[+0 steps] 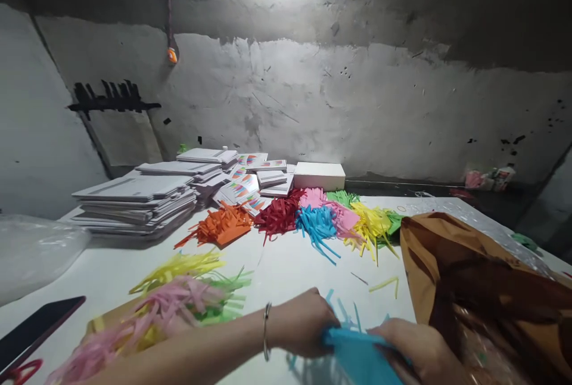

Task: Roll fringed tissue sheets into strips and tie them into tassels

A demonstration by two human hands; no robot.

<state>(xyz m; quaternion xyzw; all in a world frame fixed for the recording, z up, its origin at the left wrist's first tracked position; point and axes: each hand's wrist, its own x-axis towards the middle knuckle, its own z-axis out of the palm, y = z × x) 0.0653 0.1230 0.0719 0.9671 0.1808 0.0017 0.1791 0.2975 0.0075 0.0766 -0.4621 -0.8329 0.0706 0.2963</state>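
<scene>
My left hand [300,323] and my right hand [417,352] meet at the bottom of the view, both closed on a bundle of blue paper strips [360,358]. The left wrist wears a thin bracelet. The fingers are partly hidden behind the blue paper. A few loose blue strips [345,312] lie on the white table [290,266] just beyond my hands. To the left lies a mixed heap of pink, yellow and green strips [179,298].
Piles of cut strips sit mid-table: orange [221,225], red [279,215], blue [317,225], pink, yellow [369,225], green. Stacks of white cards [138,200] and a white box [319,176] stand behind. A brown bag [482,289] fills the right; a dark phone [36,328] lies left.
</scene>
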